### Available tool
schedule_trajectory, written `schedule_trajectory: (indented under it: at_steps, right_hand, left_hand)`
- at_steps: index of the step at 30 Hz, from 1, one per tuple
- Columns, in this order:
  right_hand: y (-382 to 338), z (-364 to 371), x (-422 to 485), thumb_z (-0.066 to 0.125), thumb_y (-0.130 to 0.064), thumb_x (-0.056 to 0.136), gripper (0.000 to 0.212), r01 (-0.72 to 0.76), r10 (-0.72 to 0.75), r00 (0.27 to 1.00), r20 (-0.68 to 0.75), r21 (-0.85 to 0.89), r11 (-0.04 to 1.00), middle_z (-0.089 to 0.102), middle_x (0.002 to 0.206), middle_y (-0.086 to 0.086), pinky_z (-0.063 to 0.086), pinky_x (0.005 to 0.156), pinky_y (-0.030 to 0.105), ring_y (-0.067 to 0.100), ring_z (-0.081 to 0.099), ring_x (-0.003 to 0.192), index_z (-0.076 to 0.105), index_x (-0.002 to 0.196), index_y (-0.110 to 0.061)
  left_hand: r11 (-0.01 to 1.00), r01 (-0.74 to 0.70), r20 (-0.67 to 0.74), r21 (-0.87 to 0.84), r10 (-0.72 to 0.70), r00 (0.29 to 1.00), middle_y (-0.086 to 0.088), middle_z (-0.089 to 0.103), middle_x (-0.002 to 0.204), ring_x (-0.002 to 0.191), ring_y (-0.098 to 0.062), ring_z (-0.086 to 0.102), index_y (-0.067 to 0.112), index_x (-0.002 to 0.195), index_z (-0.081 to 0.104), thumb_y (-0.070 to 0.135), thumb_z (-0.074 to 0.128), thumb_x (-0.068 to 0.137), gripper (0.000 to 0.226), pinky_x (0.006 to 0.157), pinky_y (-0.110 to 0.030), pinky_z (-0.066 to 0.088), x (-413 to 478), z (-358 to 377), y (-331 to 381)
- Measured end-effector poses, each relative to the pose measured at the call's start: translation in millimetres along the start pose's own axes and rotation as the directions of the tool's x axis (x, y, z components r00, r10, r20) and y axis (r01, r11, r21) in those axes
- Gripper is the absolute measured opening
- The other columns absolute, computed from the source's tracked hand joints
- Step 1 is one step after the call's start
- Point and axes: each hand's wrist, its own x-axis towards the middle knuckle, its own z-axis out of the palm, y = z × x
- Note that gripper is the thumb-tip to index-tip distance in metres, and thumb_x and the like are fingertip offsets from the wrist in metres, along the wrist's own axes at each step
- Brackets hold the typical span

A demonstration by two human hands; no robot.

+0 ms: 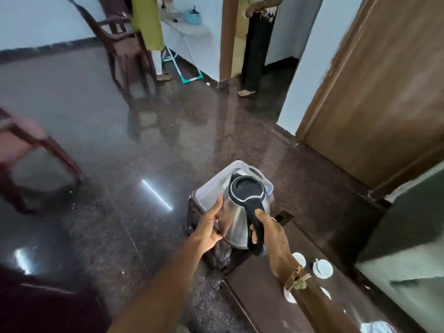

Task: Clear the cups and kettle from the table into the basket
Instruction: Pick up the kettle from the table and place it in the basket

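Note:
A steel kettle (236,217) with a black lid and handle hangs in the air, tilted, partly over a white perforated basket (211,186). My right hand (269,233) grips its black handle. My left hand (209,228) presses flat against the kettle's steel side, fingers straight. The basket sits on a low dark stand just beyond the brown table (271,299). White cups (322,268) stand on the table by my right forearm; my wrist partly hides one cup (299,259), and another (289,296) lies nearer.
Dark plastic chairs (125,51) stand at the back and at the left on the polished floor. Two people stand far off near a doorway. A wooden door (384,97) and a dark cabinet (408,236) line the right side.

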Motion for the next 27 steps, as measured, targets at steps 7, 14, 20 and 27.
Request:
schedule_trajectory:
  at_steps: [7, 14, 20, 27]
  right_hand:
    - [-11, 6, 60, 0.045, -0.066, 0.078, 0.069, 0.006, -0.006, 0.999, -0.049, -0.011, 1.0, 0.061, 0.053, 0.008, 0.047, 0.079, 0.05, 0.021, 0.058, 0.058, 0.061, 0.068, 0.0]
    - [-12, 29, 132, 0.043, -0.061, 0.083, 0.069, 0.031, -0.033, 0.999, -0.042, -0.044, 0.999, 0.059, 0.053, 0.013, 0.047, 0.075, 0.045, 0.021, 0.057, 0.056, 0.055, 0.061, 0.004]
    - [2, 55, 192, 0.052, -0.055, 0.075, 0.051, -0.076, 0.077, 0.997, -0.023, 0.03, 0.997, 0.057, 0.055, 0.013, 0.047, 0.067, 0.038, 0.021, 0.056, 0.056, 0.058, 0.052, -0.011]
    - [24, 69, 234, 0.058, -0.044, 0.074, 0.033, -0.157, 0.161, 0.987, -0.031, 0.095, 0.983, 0.058, 0.058, 0.007, 0.048, 0.058, 0.029, 0.017, 0.053, 0.056, 0.061, 0.052, -0.02]
  left_hand:
    - [0.998, 0.037, -0.001, 0.053, -0.037, 0.999, 0.005, 0.075, 0.113, 0.124, -0.02, 0.054, 0.029, 0.106, 0.074, 0.078, 0.083, 0.043, 0.08, 0.114, -0.05, 0.034, 50, 4, 31]
    - [0.994, 0.098, -0.006, 0.054, -0.097, 0.995, 0.017, 0.077, 0.09, 0.113, -0.015, 0.056, 0.03, 0.108, 0.069, 0.082, 0.083, 0.032, 0.093, 0.105, -0.038, 0.041, 116, -8, 64]
    - [0.987, 0.161, -0.054, 0.023, -0.159, 0.986, 0.002, 0.056, 0.134, 0.129, -0.023, 0.05, 0.025, 0.129, 0.057, 0.079, 0.085, 0.028, 0.118, 0.103, -0.037, 0.046, 174, -30, 81]
    - [0.976, 0.21, -0.072, -0.05, -0.214, 0.974, 0.004, 0.059, 0.132, 0.126, -0.02, 0.051, 0.033, 0.118, 0.065, 0.069, 0.09, 0.039, 0.09, 0.104, -0.039, 0.046, 222, -43, 77]
